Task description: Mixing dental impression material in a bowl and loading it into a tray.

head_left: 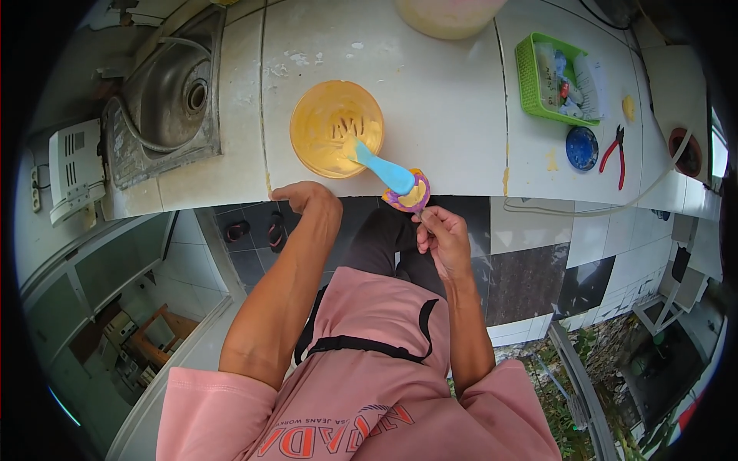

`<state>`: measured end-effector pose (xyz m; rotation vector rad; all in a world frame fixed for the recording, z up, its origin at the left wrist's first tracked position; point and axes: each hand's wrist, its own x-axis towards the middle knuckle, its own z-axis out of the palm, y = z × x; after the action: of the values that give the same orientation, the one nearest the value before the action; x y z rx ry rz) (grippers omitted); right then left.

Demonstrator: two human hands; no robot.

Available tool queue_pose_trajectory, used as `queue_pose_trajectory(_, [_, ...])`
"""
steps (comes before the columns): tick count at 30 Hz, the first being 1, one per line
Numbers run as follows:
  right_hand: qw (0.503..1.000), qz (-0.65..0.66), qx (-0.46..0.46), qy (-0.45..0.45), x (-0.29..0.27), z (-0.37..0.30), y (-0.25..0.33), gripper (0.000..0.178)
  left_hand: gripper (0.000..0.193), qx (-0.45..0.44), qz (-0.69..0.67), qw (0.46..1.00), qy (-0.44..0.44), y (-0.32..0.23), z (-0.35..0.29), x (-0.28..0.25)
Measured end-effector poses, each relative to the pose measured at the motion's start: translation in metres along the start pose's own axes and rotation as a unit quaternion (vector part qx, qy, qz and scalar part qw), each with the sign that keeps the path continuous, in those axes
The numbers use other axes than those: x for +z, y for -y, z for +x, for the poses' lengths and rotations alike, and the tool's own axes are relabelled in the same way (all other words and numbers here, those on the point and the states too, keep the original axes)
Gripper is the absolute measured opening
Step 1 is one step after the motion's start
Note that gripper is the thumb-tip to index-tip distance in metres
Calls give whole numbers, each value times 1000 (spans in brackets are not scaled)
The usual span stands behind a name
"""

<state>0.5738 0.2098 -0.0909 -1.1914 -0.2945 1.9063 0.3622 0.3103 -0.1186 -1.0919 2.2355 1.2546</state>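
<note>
An orange bowl (337, 129) stands near the counter's front edge, its inside coated with pale yellow paste. Across its right rim lies a light blue spatula (388, 170), one end smeared with paste inside the bowl. The other end overlaps a small purple-and-orange piece (416, 197) that bears yellow paste; its exact kind is unclear. Thumb and fingers of my right hand (442, 234) pinch this piece from below, just off the counter edge. My left hand (307, 197) rests bent on the edge below the bowl, fingers stretched leftward and partly hidden, with nothing visible in it.
A metal sink (173, 100) is set into the counter at left. At right are a green basket (530, 81) of small items, a blue round lid (582, 148) and red-handled pliers (613, 157). A large pale container (450, 17) stands at the back. A thin hose (584, 211) trails along the right edge.
</note>
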Motion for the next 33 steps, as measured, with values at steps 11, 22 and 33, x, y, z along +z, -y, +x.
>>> queue_pose_trajectory(11, [1000,14,-15,-17,1,-6,0,21,97,-17,1,1000,-6,-1,-8,5])
queue_pose_trajectory(22, [999,3,-20,-34,-2,-8,3,21,95,6,9,1000,-18,-1,-12,-3])
queue_pose_trajectory(33, [999,-5,-31,-28,-3,1,4,21,93,-4,23,1000,-18,-2,-7,6])
